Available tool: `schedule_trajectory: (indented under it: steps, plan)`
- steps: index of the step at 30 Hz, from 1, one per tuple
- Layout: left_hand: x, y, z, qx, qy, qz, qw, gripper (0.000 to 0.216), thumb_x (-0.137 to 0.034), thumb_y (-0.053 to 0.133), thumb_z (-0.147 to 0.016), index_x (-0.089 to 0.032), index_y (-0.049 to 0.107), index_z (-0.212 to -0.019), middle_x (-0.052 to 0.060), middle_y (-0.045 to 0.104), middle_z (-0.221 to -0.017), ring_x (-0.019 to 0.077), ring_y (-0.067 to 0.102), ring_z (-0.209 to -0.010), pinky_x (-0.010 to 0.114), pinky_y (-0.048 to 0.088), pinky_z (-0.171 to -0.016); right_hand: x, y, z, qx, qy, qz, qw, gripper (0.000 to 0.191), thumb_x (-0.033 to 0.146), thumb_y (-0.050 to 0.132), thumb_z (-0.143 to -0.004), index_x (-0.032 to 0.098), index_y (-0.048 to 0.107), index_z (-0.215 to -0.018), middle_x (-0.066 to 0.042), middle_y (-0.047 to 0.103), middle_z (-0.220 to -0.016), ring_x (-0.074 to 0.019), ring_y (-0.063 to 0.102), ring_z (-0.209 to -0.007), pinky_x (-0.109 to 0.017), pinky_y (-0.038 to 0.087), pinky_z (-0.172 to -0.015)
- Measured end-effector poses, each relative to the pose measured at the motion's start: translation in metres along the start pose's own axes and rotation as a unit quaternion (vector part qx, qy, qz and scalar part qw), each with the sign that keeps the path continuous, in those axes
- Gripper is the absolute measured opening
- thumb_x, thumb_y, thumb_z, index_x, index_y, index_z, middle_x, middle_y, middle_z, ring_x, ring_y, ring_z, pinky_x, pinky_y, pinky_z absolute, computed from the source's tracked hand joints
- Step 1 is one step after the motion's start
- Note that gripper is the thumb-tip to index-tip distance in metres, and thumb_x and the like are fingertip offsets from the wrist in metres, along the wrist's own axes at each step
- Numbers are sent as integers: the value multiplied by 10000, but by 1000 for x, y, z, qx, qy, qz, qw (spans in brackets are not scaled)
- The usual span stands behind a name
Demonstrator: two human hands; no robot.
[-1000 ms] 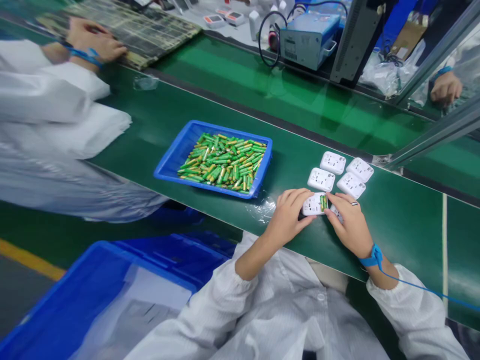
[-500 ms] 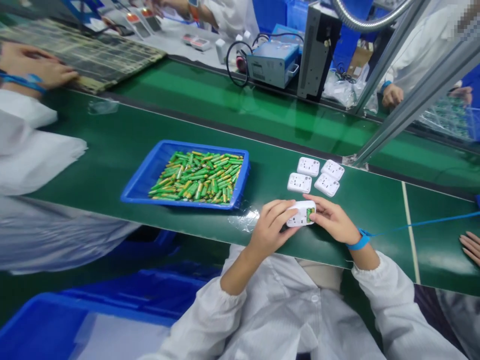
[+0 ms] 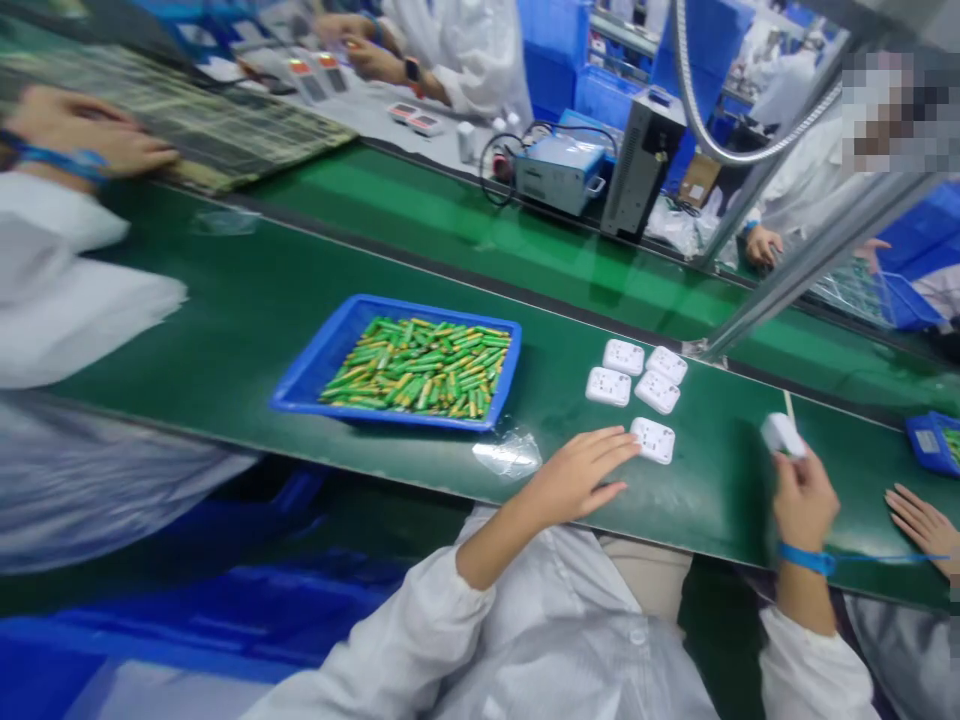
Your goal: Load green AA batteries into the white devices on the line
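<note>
My left hand (image 3: 589, 470) is open and palm down, fingers stretched out. Its fingertips reach the edge of a white plastic device casing (image 3: 654, 441) lying on the green work surface. Off to the right, my right hand (image 3: 806, 500) grips another white device casing (image 3: 782, 434), raised and tilted, with a bit of green showing at its underside. Several similar white device casings (image 3: 608, 386) lie grouped just beyond my left hand, small markings on their upper faces. To the left, a blue tray (image 3: 300, 390) holds many green and yellow battery cells (image 3: 420, 365).
A clear plastic scrap (image 3: 507, 455) lies by the tray. A metal post (image 3: 810, 260) rises at the far edge. Co-workers' hands show at left (image 3: 94, 135) and right (image 3: 922, 525). Another blue tray (image 3: 932, 445) stands at far right.
My hands have parted. My right hand has moved right carrying a white device casing, while my left has opened beside a casing now lying on the surface. The view has shifted slightly.
</note>
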State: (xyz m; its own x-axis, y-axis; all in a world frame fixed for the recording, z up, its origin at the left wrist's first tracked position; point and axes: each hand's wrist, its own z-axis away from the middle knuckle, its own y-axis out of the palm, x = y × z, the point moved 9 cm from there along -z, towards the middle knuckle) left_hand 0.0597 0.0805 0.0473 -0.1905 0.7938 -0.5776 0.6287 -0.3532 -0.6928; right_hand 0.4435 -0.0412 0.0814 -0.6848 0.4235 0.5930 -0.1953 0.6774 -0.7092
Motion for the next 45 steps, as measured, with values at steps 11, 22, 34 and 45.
schedule_trajectory:
  steps: [11, 22, 34, 45]
  plan:
    - [3, 2, -4, -4, -10, -23, 1000, 532, -459, 655, -1127, -201, 627, -1591, 137, 627, -1665, 347, 473, -1646, 504, 474, -1277, -2, 23, -78, 17, -180, 133, 975, 649, 515, 573, -876, 195, 805, -1391, -211, 784, -1392, -528, 629, -1433, -709, 555, -1082]
    - [14, 12, -6, -72, 8, -31, 997, 342, -352, 770, -1034, -168, 787, -1322, 143, 764, -1471, 358, 701, -1391, 460, 526, -1248, 451, 194, 164, 434, -564, -130, 690, 295, 350, 589, -1132, 258, 796, -1321, -123, 826, -1243, -326, 727, -1183, -515, 537, -1128]
    - [28, 23, -10, -60, -22, -1, 998, 393, -319, 842, -939, -193, 808, -1310, 113, 821, -1347, 338, 730, -1314, 420, 510, -1270, 477, 285, 181, 477, -513, -6, 714, 282, 156, 672, -983, 175, 773, -1246, -67, 792, -989, -255, 703, -922, -375, 521, -899]
    - [37, 24, -12, -47, -45, 46, 997, 357, -254, 799, -966, -221, 809, -1322, 73, 807, -1397, 326, 696, -1389, 403, 476, -1312, 478, 277, 194, 481, -572, -54, 662, 291, 138, 596, -1005, 180, 762, -1241, -130, 733, -1161, -284, 668, -1068, -405, 526, -1015]
